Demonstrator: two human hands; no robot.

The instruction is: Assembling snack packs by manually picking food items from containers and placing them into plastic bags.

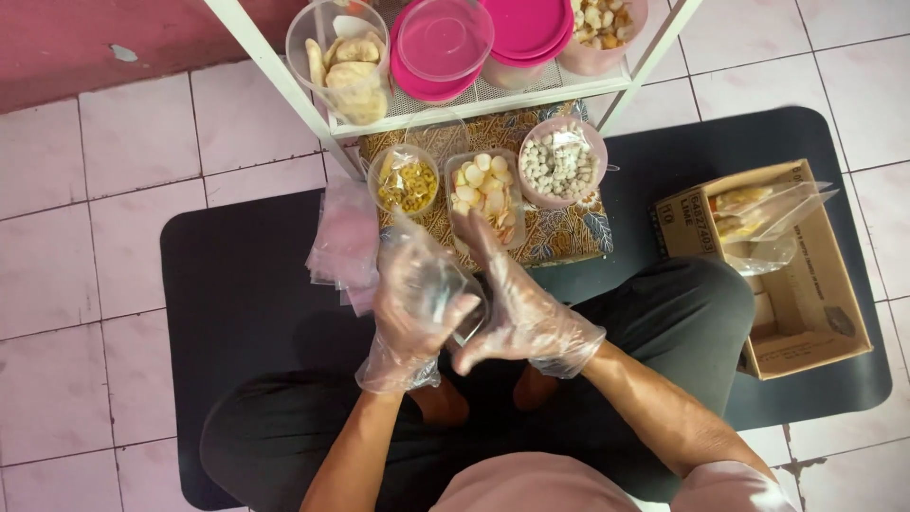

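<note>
I see my left hand [414, 301] and right hand [517, 308], both in thin plastic gloves, gripping a small clear bag [462, 305] between them, just below the tray of pale crackers [486, 197]. A cardboard box [791, 270] sits right of that tray.

head view, steeply down, close
</note>
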